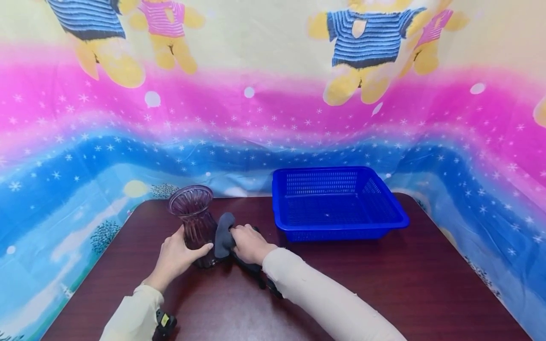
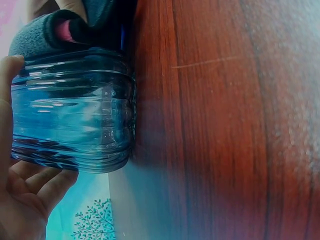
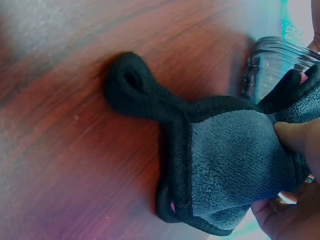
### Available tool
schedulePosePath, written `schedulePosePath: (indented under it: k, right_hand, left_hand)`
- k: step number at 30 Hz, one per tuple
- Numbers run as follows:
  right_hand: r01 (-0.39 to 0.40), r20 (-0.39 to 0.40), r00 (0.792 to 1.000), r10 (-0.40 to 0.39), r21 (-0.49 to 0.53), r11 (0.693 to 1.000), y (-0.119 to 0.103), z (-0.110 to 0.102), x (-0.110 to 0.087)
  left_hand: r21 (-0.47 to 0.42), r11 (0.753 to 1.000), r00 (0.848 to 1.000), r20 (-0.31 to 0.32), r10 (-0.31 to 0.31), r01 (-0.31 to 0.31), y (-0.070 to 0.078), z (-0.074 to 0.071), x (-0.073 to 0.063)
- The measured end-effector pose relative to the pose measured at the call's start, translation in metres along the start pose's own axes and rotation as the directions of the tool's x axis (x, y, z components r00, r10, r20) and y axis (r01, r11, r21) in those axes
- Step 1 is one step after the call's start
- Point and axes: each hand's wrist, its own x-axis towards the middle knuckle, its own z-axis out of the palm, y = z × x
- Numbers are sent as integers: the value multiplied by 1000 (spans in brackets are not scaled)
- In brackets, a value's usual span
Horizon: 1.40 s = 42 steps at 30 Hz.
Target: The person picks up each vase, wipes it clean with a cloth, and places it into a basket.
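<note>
A purple ribbed glass vase (image 1: 199,227) with a flared rim stands on the table, leaning slightly in the head view. My left hand (image 1: 177,255) grips its side, thumb at the front and fingers behind. In the left wrist view, the lower part of the vase (image 2: 75,115) lies between thumb and fingers. My right hand (image 1: 250,244) pinches a bunched grey cloth (image 1: 223,237) against the vase's right side. The right wrist view shows the cloth (image 3: 235,155) with black edging and a hanging loop; its free end drapes toward the table.
A blue plastic basket (image 1: 341,233) with perforated sides stands at the back right of the dark red-brown wooden table (image 1: 341,279). A patterned curtain (image 1: 256,118) hangs behind and around the table.
</note>
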Motion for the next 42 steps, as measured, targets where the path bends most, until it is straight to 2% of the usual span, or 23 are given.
schedulePosePath:
  k: [9, 14, 24, 34, 42]
  right_hand:
    - [-21, 9, 1000, 22, -28, 999, 3, 11, -3]
    - [-15, 5, 1000, 15, -77, 997, 4, 17, -4]
    - [-7, -13, 1000, 6, -98, 995, 6, 20, -3]
    - [-1, 16, 1000, 3, -90, 996, 9, 18, -5]
    - [10, 27, 1000, -9, -37, 999, 12, 13, -7]
  left_hand:
    - [4, 1000, 1000, -3, -2, 2, -1, 1, 0]
    - [0, 1000, 1000, 3, -7, 7, -1, 2, 0]
    - [1, 1000, 1000, -8, -3, 3, -1, 2, 0]
    - [5, 1000, 1000, 2, -5, 5, 0, 2, 0]
    - [7, 1000, 1000, 14, -16, 16, 1, 1, -1]
